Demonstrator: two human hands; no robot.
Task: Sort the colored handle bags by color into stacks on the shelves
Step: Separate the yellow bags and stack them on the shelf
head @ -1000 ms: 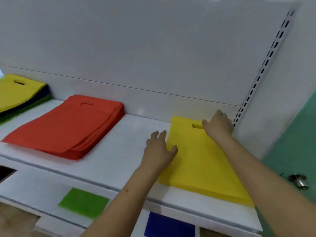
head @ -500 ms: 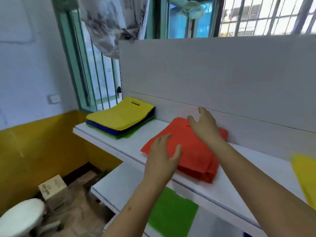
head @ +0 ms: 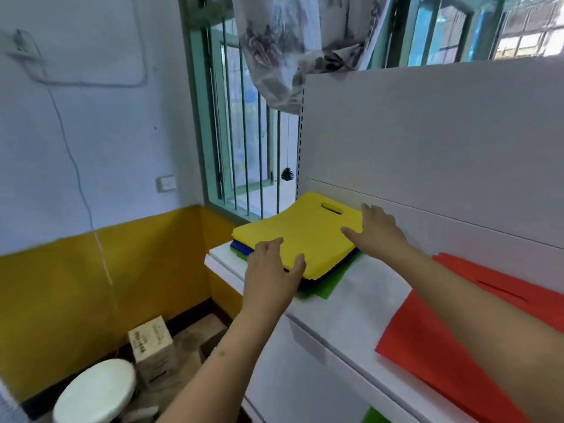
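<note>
Two open hands [head: 271, 270] [head: 377, 233] at yellow-topped bag stack [head: 299, 236]

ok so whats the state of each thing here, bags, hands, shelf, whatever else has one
mixed stack: unsorted, yellow bags on top, blue and green beneath, lying flat at the shelf's left end
red stack: one colour, flat on the shelf, untouched
left hand: fingers straight, at the mixed stack's near edge
right hand: fingers straight, at the stack's right side
shelf: bare between the two stacks
curtain: bunched up above the shelf panel
</note>
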